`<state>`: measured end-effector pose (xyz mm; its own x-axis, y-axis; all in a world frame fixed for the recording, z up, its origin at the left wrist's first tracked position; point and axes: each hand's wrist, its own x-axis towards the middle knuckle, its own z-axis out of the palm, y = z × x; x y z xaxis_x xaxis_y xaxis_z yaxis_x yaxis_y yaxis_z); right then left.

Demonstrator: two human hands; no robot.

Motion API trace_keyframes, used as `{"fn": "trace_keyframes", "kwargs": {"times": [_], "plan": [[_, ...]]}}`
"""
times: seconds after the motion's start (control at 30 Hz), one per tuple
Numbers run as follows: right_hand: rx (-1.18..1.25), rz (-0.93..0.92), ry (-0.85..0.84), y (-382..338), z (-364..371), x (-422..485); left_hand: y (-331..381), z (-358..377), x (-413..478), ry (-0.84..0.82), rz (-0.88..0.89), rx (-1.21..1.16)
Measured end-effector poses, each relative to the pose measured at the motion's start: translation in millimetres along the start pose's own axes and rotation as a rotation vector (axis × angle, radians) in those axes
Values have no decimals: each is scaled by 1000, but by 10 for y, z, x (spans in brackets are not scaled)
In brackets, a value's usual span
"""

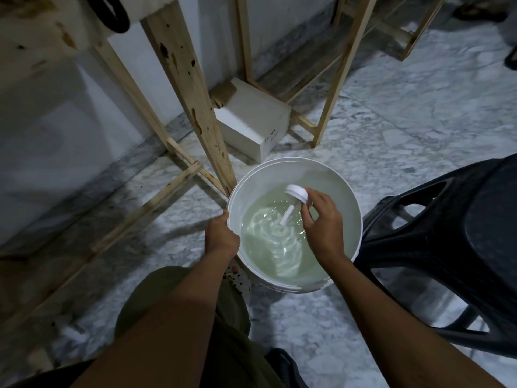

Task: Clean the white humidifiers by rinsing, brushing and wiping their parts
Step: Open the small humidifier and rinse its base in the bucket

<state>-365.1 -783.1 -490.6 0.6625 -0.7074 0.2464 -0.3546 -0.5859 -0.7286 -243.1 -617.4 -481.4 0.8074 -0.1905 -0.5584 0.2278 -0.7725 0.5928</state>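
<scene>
A white bucket (347, 191) of cloudy water stands on the marble floor in front of me. My right hand (321, 222) pinches a white humidifier part (296, 195), a round cap with a thin tube (286, 216) hanging from it. The tube's tip dips into the rippling water. My left hand (222, 238) grips the bucket's left rim, fingers curled over the edge.
A black plastic stool (453, 247) stands close to the bucket's right side. Wooden table legs (207, 119) rise just left of and behind the bucket. A white cardboard box (251, 121) lies on the floor behind it. My knee (179, 298) is below.
</scene>
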Motion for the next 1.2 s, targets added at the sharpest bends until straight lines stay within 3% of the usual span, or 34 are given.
{"fn": "trace_keyframes", "kwargs": {"times": [0.27, 0.6, 0.7, 0.87, 1.0, 1.2], "plan": [[-50, -98, -16, -3, -25, 1, 2, -3, -5, -6, -6, -9], [-19, -29, -17, -41, -18, 10, -8, -8, 5, -9, 1, 21], [16, 100, -57, -72, -12, 31, 6, -25, -2, -26, 3, 37], [289, 497, -138, -266, -150, 104, 141, -108, -90, -56, 41, 118], [526, 715, -207, -452, -271, 183, 359, -273, -284, -39, 214, 128], [656, 719, -349, -1004, -570, 226, 546, -602, -772, -192, 442, 14]]}}
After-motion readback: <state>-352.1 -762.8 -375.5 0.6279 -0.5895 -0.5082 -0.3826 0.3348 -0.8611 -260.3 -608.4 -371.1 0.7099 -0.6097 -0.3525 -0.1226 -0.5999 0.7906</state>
